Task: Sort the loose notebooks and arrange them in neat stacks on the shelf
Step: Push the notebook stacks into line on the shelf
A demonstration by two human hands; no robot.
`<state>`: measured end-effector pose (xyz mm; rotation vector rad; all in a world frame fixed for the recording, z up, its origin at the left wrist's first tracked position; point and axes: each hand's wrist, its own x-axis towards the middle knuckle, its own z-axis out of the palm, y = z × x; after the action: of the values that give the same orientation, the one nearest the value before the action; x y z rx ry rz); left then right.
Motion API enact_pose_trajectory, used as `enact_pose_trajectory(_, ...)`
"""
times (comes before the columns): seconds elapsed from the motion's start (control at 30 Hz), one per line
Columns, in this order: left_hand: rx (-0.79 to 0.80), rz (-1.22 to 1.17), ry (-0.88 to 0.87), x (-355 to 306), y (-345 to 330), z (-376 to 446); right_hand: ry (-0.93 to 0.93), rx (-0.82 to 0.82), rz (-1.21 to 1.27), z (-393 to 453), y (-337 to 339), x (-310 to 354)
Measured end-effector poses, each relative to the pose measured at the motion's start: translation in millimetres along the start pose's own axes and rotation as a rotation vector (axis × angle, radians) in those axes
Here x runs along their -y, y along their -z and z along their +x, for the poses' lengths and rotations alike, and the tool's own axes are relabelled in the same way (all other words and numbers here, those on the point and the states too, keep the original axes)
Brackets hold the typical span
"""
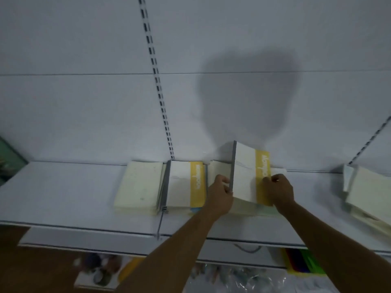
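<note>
You're maybe halfway: two stacks point(160, 187) sit tidy on the shelf point(63, 197), your left hand point(220, 195) and right hand point(279, 191) pinch the yellow-banded notebook point(247, 174) by its edges, and the messy pile point(368, 193) still waits.

White notebooks point(249, 176) (grey spines) carry yellow bands; cream stack point(140, 185); white shelf point(63, 197)

A white notebook with a yellow band point(250, 174) stood tilted up on a stack point(249, 208) at the shelf point(63, 197) middle. Left of it lay a matching banded stack point(186, 183) and a plain cream stack point(139, 185); far right, another cream pile point(368, 193).
</note>
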<state>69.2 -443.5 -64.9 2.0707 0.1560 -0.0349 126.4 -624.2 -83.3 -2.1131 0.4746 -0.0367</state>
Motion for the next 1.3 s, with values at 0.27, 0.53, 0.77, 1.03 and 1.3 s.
enact_pose_trajectory(0.27, -0.166, 0.013, 0.049, 61.7, 92.8, -17.5, 0.16, 0.06, -0.038, -45.7, -89.1, 60.2)
enact_pose_trajectory(0.53, -0.236, 0.095, 0.153, 107.4, 140.4, -22.5, 0.266, 0.127, -0.422, -78.0, -144.3, 80.0)
enact_pose_trajectory(0.77, -0.211, 0.183, 0.184, 117.9, 136.8, -22.2, 0.375, 0.099, -0.749, -85.4, -152.8, 77.8)
enact_pose_trajectory(1.03, -0.28, 0.418, 0.177, 102.4, 127.8, -31.9, 0.427, 0.153, -0.63, -88.6, -139.0, 81.3)
enact_pose_trajectory(1.3, -0.183, 0.384, -0.017, -1.8, 28.6, -9.0, 0.355, -0.046, -0.405, -29.5, -15.5, 49.1)
